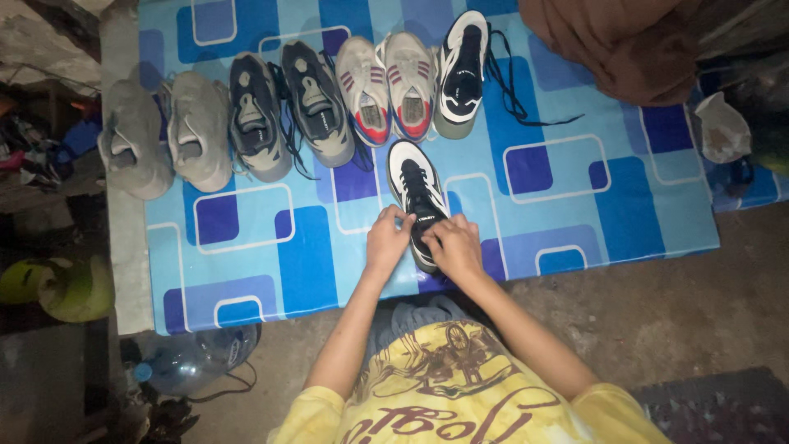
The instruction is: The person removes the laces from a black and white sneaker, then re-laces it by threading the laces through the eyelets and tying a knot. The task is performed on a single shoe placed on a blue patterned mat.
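Both hands work the black laces of a white-and-black lace-up sneaker lying near the front edge of the blue mat with square patterns. The left hand and right hand are curled, fingertips apparently pinching lace, though the grip is dim. This looks like lacing or tying, which next calls for drawing the laces snug; its likely mate stands in the row of sneakers behind.

Seven other shoes line the blue patterned mat; a plastic bottle lies below.
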